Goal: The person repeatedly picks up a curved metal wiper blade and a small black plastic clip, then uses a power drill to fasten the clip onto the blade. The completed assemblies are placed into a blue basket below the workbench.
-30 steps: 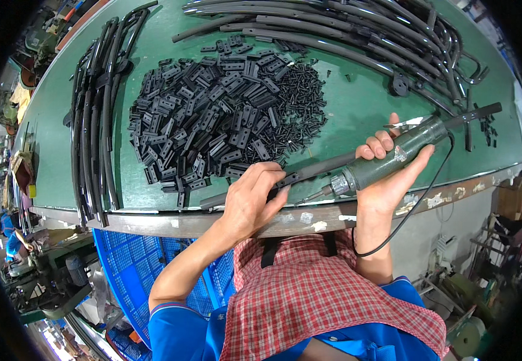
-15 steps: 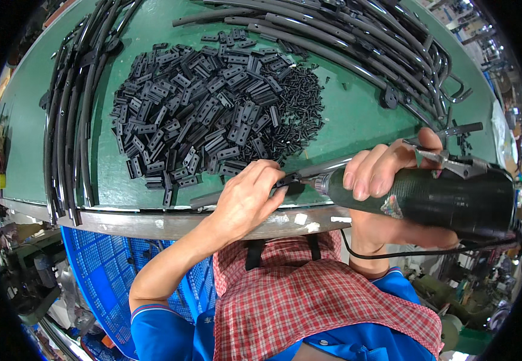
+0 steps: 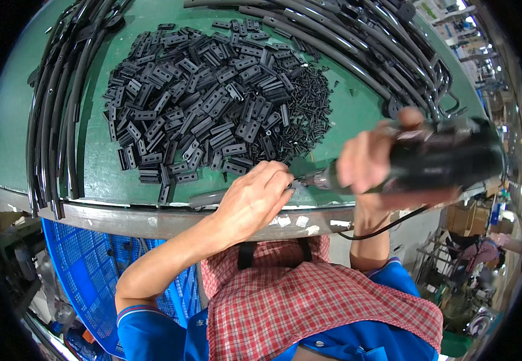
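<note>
Since a second ago, raised the power screwdriver (image 3: 444,157) in the right hand (image 3: 364,161), closed round its body, bringing its tip beside the left hand (image 3: 255,195), curled tight over the dark tube (image 3: 208,199) along the table's (image 3: 11,141) front edge; apparently engaging the tool there.

No readable text (white marking (image 3: 201,322) on the blue shirt (image 3: 151,334) too small)

A green table (image 3: 357,114) with a scuffed edge (image 3: 141,224) stands in a cluttered workshop (image 3: 447,286).
</note>
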`<state>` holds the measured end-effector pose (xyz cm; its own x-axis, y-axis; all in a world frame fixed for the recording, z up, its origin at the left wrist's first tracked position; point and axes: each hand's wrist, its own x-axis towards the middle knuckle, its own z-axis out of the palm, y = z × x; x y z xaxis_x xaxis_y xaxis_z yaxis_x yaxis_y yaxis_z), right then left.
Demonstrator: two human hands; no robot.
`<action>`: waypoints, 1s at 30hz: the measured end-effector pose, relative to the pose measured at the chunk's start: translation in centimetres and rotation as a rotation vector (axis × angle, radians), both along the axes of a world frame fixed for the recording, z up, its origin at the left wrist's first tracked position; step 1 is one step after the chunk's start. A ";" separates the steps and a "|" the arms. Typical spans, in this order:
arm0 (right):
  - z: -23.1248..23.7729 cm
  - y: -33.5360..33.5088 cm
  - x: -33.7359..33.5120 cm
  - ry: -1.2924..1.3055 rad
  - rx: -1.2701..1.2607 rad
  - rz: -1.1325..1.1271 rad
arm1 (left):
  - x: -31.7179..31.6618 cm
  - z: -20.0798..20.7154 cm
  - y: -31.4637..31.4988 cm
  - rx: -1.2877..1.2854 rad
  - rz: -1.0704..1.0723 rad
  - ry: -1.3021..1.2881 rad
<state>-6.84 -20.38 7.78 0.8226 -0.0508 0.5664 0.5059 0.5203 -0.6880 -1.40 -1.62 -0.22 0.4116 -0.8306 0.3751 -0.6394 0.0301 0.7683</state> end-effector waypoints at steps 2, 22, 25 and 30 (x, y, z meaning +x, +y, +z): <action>0.2 -0.9 -1.3 0.009 0.245 -0.199 | -0.1 0.1 -0.1 -0.009 0.020 0.013; 1.7 3.2 -2.0 -0.003 0.159 -0.581 | 0.6 1.2 0.1 -0.063 0.114 0.173; 1.7 3.6 -1.7 0.002 0.168 -0.560 | 0.3 0.4 0.1 -0.081 0.124 0.206; 1.9 3.5 -1.7 0.012 0.227 -0.623 | 0.5 0.7 0.1 -0.079 0.140 0.251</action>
